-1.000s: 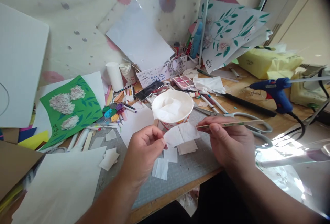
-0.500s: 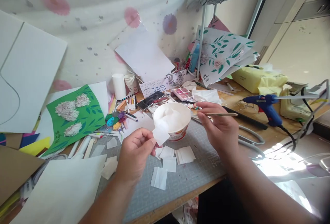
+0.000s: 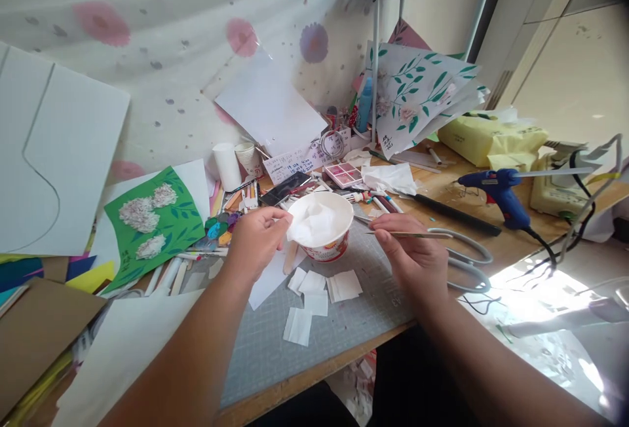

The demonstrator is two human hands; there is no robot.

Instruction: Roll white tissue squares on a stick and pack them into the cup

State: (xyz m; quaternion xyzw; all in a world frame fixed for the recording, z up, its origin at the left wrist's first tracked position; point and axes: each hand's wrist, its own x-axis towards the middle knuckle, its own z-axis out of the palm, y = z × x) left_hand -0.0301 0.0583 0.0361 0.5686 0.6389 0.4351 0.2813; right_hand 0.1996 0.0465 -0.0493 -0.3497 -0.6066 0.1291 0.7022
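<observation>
My left hand (image 3: 255, 238) reaches to the left rim of a white paper bowl (image 3: 322, 249) filled with white tissue (image 3: 314, 221); its fingers are pinched at the rim, and I cannot make out whether tissue is still in them. My right hand (image 3: 413, 251) holds a thin wooden stick (image 3: 415, 235) level, just right of the bowl. Several small white tissue squares (image 3: 324, 286) lie on the grey cutting mat (image 3: 344, 329) in front of the bowl.
Large scissors (image 3: 466, 258) lie right of my right hand. A blue glue gun (image 3: 496, 188) stands further right with its cord. A green card with white flowers (image 3: 147, 224), markers, paper cups (image 3: 236, 162), a phone (image 3: 285, 188) and white sheets crowd the left and back.
My left hand carried the tissue square from in front of me up to the bowl's rim. My right hand with the stick dropped a little lower. The camera tilted up.
</observation>
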